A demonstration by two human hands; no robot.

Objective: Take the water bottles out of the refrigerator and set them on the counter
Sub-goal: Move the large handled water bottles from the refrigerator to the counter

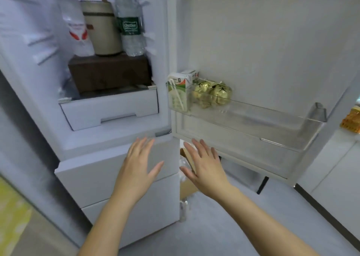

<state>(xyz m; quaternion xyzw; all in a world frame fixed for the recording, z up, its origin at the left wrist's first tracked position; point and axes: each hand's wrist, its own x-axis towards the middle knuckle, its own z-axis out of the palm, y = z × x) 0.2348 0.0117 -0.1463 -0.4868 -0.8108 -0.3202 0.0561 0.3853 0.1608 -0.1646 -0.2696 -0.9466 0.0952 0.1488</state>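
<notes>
the green-label water bottle (131, 25) stands upright on a brown box (109, 72) in the refrigerator (109, 139), well above the hands. the left hand (139, 166), fingers spread and empty, sits almost beneath it, likely nearer than the right hand (204, 168), likewise spread.

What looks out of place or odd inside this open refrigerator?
Nothing looks spilled or damaged. One odd thing: the green-label bottle, the red-label bottle and a beige bag stand on a brown box, not on a shelf. The green-label bottle sits near the box's right edge.
</notes>
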